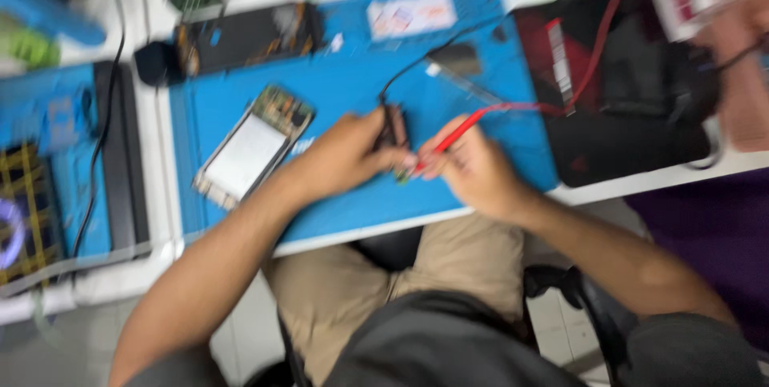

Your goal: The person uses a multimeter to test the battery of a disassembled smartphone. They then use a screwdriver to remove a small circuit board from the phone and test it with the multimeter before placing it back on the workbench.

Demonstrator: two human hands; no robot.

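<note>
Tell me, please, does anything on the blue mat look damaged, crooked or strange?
One thing stands out: the opened phone left of the left hand lies askew on the blue mat, with its inner parts showing. Both hands hold probes, black in the left and red in the right hand. The picture is blurred, so finer damage cannot be judged.

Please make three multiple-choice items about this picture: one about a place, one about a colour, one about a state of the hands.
1. Where does the opened phone lie?
A. on the blue mat
B. on the person's lap
C. on the black case

2. What colour is the probe in the right hand?
A. green
B. red
C. white

3. How are the hands?
A. both flat and open on the mat
B. both closed on probes
C. both off the bench

Answers:
1 A, it rests on the blue mat, left of the left hand.
2 B, the red probe has a red lead.
3 B, the left hand grips a black probe and the right hand the red probe.
</note>
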